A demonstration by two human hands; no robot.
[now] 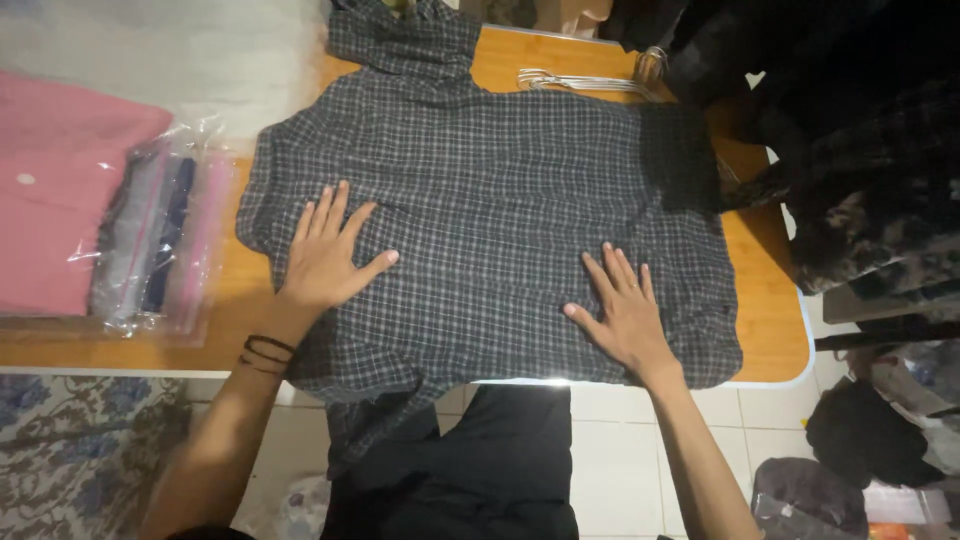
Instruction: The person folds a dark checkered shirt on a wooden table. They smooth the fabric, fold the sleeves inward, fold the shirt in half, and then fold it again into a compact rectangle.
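A dark grey checked shirt point(500, 190) lies spread flat on a wooden table point(770, 300), one part hanging over the near edge. My left hand point(328, 255) rests flat on the shirt's left side, fingers spread, with dark bands on the wrist. On the shirt's lower right, my right hand point(622, 312) presses down flat, fingers apart. Neither hand holds anything.
Clear plastic bags of folded clothes point(155, 240) and a pink folded garment point(55, 190) lie at the table's left. Metal hangers point(580, 82) sit at the far edge. Dark clothes point(860, 150) pile at the right. Tiled floor and a patterned rug point(80, 450) are below.
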